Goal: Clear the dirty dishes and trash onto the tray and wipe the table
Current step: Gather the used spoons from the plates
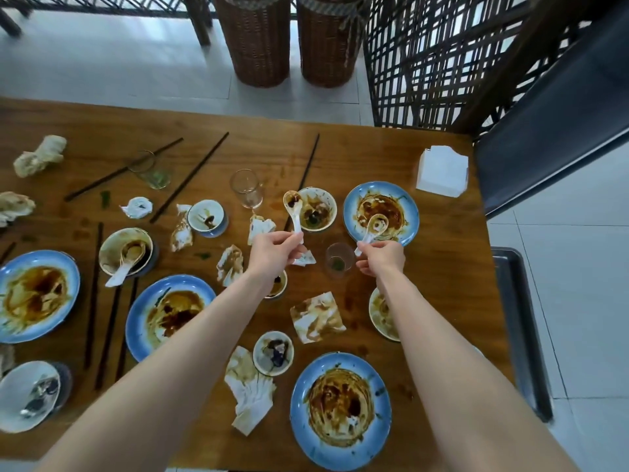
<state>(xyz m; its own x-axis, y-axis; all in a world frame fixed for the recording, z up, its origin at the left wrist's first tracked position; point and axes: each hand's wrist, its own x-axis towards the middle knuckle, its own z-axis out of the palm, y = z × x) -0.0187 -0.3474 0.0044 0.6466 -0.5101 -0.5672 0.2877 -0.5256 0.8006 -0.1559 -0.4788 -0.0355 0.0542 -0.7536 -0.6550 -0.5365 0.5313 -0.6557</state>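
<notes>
Both your hands are occupied. Your left hand pinches the handle of the left spoon, whose bowl end is raised and carries dark sauce. Your right hand pinches the handle of the right spoon, whose bowl end is over a blue plate; contact with the plate cannot be told. Neither hand holds anything else.

The tray lies just off the worktop, bare as far as shown; its support is hidden. Both spoons are well left of the tray, the right spoon nearer to it. A cup stands left of the tray, between your hands.

Risks noted:
- The left spoon is loaded. If you tilt it on the way to the tray, sauce will likely drip on the worktop and add to the wiping.
- Both holds are light pinches on glazed, possibly greasy handles, so a quick swing could let a spoon slip.
- Your right forearm crosses dishes near the tray. Dropping the wrist could knock the cup over.
- The tray sits past the worktop's edge, so a spoon released short would probably fall to the floor.
</notes>
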